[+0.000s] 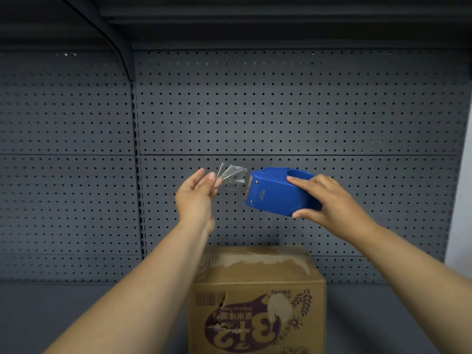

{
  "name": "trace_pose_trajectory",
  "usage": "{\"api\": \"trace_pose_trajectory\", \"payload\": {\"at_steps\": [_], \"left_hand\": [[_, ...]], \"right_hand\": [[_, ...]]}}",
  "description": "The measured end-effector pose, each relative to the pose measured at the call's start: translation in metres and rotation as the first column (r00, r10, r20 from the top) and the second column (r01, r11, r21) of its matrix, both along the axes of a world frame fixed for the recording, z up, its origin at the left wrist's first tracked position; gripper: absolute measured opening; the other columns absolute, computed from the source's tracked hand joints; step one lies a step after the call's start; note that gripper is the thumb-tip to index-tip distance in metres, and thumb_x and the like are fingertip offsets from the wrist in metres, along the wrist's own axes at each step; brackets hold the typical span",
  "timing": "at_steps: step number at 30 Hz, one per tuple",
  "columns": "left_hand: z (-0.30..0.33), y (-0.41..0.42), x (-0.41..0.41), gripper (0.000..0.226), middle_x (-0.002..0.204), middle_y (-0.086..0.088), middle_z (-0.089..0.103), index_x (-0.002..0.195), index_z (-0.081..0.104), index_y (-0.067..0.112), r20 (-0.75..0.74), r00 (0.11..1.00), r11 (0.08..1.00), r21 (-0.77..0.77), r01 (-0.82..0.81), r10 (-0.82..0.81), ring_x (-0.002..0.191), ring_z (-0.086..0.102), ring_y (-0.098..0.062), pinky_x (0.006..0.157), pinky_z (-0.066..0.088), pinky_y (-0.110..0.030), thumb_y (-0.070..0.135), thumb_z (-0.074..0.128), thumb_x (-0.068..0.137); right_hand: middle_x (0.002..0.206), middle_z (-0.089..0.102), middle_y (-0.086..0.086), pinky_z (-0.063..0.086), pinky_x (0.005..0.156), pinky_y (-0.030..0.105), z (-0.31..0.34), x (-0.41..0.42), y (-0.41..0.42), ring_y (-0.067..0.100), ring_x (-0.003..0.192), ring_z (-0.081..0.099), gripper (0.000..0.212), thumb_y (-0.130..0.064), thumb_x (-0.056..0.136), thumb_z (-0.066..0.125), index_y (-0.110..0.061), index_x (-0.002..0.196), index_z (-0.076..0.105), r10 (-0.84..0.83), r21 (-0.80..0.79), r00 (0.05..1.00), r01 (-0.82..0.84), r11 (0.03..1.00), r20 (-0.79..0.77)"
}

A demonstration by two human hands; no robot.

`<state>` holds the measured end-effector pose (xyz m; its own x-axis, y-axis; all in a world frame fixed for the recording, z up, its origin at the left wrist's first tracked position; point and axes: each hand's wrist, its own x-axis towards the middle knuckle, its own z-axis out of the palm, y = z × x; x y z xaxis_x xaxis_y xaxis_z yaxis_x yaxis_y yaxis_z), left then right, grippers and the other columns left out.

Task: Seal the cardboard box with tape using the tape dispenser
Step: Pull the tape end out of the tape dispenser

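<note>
A brown cardboard box (255, 290) with purple print stands upright on the shelf at the bottom centre, its top flaps closed. Above it, my right hand (329, 200) grips a blue tape dispenser (275, 192) in the air, its toothed blade pointing left. My left hand (198, 195) pinches the crumpled free end of the clear tape (231, 177) between thumb and fingers, just left of the blade. Both hands are raised well above the box.
A grey pegboard wall (281, 111) fills the background, with a slotted vertical upright (136, 162) left of centre. The grey shelf surface (89, 315) spreads to both sides of the box. A dark overhead shelf (255, 19) sits above.
</note>
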<state>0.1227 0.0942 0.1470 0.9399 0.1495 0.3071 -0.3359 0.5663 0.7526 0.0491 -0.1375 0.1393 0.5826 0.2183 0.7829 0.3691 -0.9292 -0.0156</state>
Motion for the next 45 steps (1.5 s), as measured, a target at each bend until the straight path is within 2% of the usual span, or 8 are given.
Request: {"api": "trace_pose_trajectory", "payload": {"at_steps": [6, 10, 12, 15, 18, 27, 34, 45], "left_hand": [[-0.001, 0.006, 0.010, 0.028, 0.087, -0.007, 0.067, 0.111, 0.056, -0.003, -0.205, 0.961, 0.980, -0.105, 0.170, -0.188, 0.078, 0.065, -0.009, 0.080, 0.052, -0.020, 0.005, 0.063, 0.085], [0.000, 0.014, 0.014, 0.010, 0.067, -0.004, 0.072, 0.097, 0.061, 0.003, -0.256, 0.934, 0.969, -0.043, 0.245, -0.247, 0.068, 0.069, -0.009, 0.067, 0.055, -0.017, 0.003, 0.060, 0.086], [0.001, 0.017, 0.015, 0.006, 0.067, -0.001, 0.073, 0.090, 0.061, 0.009, -0.258, 0.942, 0.976, -0.015, 0.218, -0.215, 0.065, 0.071, -0.010, 0.061, 0.055, -0.017, 0.004, 0.060, 0.087], [-0.002, 0.018, 0.016, 0.009, 0.086, -0.003, 0.070, 0.087, 0.063, 0.015, -0.252, 0.963, 0.989, 0.077, 0.124, -0.101, 0.079, 0.069, -0.017, 0.068, 0.054, -0.022, 0.006, 0.065, 0.085], [-0.007, 0.018, 0.017, 0.011, 0.086, -0.003, 0.069, 0.084, 0.062, 0.016, -0.191, 0.982, 0.981, 0.191, 0.038, -0.001, 0.076, 0.066, -0.015, 0.077, 0.053, -0.024, 0.007, 0.067, 0.083], [-0.019, 0.018, 0.014, 0.006, 0.080, -0.005, 0.068, 0.083, 0.063, 0.009, -0.226, 0.973, 0.956, 0.275, 0.104, -0.041, 0.075, 0.065, -0.013, 0.082, 0.051, -0.023, 0.004, 0.066, 0.083], [-0.033, 0.014, 0.011, 0.011, 0.082, -0.009, 0.068, 0.086, 0.062, 0.004, -0.229, 0.973, 0.926, 0.372, 0.071, 0.018, 0.074, 0.066, -0.017, 0.081, 0.052, -0.026, 0.006, 0.070, 0.079], [-0.058, 0.027, 0.010, 0.009, 0.074, -0.009, 0.067, 0.079, 0.063, 0.006, -0.266, 0.952, 0.838, 0.545, 0.021, 0.149, 0.065, 0.064, -0.016, 0.064, 0.050, -0.023, 0.009, 0.071, 0.079]], "right_hand": [[0.095, 0.051, 0.002, 0.030, 0.087, 0.027, 0.002, 0.000, 0.002, 0.022, 0.092, 0.046, 0.067, -0.030, 0.072, 0.075, -0.028, 0.132, 0.046, -0.012, -0.055, 1.000, 0.012, 0.998, 0.014], [0.092, 0.049, 0.000, 0.029, 0.086, 0.028, 0.001, 0.000, 0.001, 0.018, 0.089, 0.043, 0.067, -0.031, 0.071, 0.075, -0.029, 0.131, 0.047, -0.026, -0.073, 0.999, 0.027, 0.997, 0.020], [0.094, 0.049, 0.000, 0.028, 0.085, 0.026, 0.001, -0.002, 0.002, 0.016, 0.090, 0.041, 0.068, -0.032, 0.072, 0.074, -0.032, 0.133, 0.044, -0.033, -0.069, 0.999, 0.032, 0.997, -0.011], [0.097, 0.045, -0.005, 0.027, 0.085, 0.022, 0.005, -0.003, 0.003, 0.009, 0.094, 0.036, 0.070, -0.039, 0.075, 0.070, -0.037, 0.136, 0.036, -0.051, -0.103, 0.993, 0.040, 0.994, -0.103], [0.100, 0.039, -0.008, 0.031, 0.078, 0.022, 0.008, -0.005, 0.005, 0.008, 0.092, 0.036, 0.071, -0.047, 0.080, 0.062, -0.039, 0.140, 0.025, -0.136, -0.166, 0.973, 0.105, 0.981, -0.186], [0.101, 0.031, -0.007, 0.034, 0.076, 0.024, 0.007, -0.010, 0.010, 0.007, 0.093, 0.032, 0.100, -0.064, 0.067, 0.063, -0.031, 0.144, 0.008, -0.257, -0.307, 0.942, 0.184, 0.934, -0.216], [0.105, 0.032, -0.005, 0.034, 0.070, 0.023, 0.009, -0.008, 0.003, 0.011, 0.092, 0.035, 0.085, -0.033, 0.077, 0.058, -0.049, 0.139, 0.003, -0.280, -0.443, 0.934, 0.159, 0.882, -0.223], [0.086, 0.031, -0.017, 0.044, 0.072, 0.030, 0.018, 0.003, 0.001, 0.014, 0.086, 0.043, 0.080, -0.060, 0.076, 0.055, -0.060, 0.132, -0.002, -0.234, -0.457, 0.886, 0.028, 0.889, -0.401]]}}
